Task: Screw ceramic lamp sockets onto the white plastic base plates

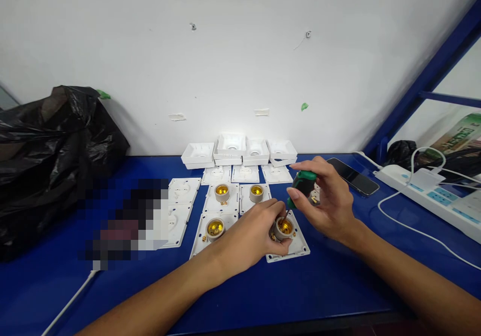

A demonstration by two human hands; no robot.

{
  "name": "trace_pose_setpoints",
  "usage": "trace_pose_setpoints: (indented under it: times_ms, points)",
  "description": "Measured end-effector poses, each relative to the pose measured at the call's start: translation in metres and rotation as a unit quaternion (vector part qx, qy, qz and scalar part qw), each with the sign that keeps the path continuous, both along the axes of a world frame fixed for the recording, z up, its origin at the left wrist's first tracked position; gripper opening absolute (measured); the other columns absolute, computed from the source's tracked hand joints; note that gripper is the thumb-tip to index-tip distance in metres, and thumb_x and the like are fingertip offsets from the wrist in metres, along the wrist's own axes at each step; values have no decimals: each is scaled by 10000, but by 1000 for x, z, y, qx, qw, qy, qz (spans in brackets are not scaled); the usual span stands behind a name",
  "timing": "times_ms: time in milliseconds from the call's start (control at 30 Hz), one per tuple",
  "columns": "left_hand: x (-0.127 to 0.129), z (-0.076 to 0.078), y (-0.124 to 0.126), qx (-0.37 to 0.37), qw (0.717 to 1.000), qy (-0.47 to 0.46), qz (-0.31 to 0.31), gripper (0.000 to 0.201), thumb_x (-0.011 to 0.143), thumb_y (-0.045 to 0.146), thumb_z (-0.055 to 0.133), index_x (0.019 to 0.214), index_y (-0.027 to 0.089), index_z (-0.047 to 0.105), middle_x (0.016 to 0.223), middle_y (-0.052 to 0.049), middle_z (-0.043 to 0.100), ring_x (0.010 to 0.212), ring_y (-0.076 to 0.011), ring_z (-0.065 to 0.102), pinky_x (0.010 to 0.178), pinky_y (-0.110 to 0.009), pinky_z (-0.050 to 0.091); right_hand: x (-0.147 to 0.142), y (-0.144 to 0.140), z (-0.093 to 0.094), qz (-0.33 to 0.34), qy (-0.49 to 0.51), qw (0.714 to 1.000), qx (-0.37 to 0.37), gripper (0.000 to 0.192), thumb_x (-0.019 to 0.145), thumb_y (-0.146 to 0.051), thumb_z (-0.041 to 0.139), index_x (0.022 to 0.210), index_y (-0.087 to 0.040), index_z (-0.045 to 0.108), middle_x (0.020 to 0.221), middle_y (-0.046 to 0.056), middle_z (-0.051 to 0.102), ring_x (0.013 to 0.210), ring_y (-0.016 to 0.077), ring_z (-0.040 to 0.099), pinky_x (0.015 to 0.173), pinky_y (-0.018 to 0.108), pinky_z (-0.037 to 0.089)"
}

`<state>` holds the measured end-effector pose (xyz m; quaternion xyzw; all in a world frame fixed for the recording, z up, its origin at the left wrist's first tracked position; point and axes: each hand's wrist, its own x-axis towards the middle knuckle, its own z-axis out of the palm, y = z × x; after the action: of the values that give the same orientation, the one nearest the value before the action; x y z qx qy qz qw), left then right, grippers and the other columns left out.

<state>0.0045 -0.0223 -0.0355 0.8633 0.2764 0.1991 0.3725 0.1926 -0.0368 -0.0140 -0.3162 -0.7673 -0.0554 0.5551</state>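
My left hand (255, 236) clamps lamp socket (284, 228) on plate, bench centre. My right hand (323, 201) pinches screwdriver (303, 186) at 1 o'clock, tip inside. Socket light, rigid, brittle plastic; grip round collar.

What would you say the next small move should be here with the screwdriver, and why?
Probably keep the right hand turning the green-handled screwdriver: its tip sits down inside the brass-lined lamp socket, which the left hand steadies on its white base plate. The screw itself is hidden, so this is a judgement.
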Motion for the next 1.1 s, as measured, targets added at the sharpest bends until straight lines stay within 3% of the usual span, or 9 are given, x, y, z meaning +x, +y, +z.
trace_pose_setpoints:
  times_ms: [233, 433, 667, 900, 1100]
  points:
    - [0, 4, 1, 2, 1000, 9, -10, 219, 813, 241, 716, 986, 209, 585, 923, -16, 596, 790, -174, 543, 676, -313, 442, -1, 0, -7, 70, 38, 996, -35, 572, 907, -116, 590, 1448, -276, 490, 962, 24, 605, 721, 154, 535, 610, 337, 495]
    - [0, 6, 0, 2, 1000, 20, -8, 307, 802, 215, 725, 1086, 201, 609, 971, -30, 619, 801, -181, 558, 699, -326, 451, -3, 2, -7, 29, 59, 998, 15, 602, 789, -89, 756, 1318, -290, 552, 910, -1, 581, 733, 159, 527, 562, 313, 451]
    - [3, 3, 0, 26, 1000, 11, -5, 289, 779, 205, 712, 1041, 193, 592, 970, -29, 593, 845, -193, 543, 713, -326, 455, -1, 1, -5, 52, 30, 998, -25, 500, 901, -115, 605, 1379, -251, 549, 902, 19, 568, 743, 159, 508, 586, 319, 452]
    - [3, 3, -1, 7, 1000, 7, -2, 397, 768, 188, 715, 1142, 210, 584, 1014, -38, 604, 847, -196, 553, 729, -325, 459, -5, 2, -8, 30, 64, 997, 13, 541, 814, -78, 715, 1298, -263, 560, 912, 8, 573, 748, 160, 523, 565, 313, 440]
    - [3, 2, 2, 11, 1000, 5, -11, 387, 757, 176, 712, 1119, 209, 582, 994, -30, 597, 844, -195, 552, 729, -322, 452, -2, 4, -9, 43, 52, 998, 18, 579, 826, -68, 700, 1340, -285, 545, 900, 1, 585, 728, 160, 519, 566, 318, 448]
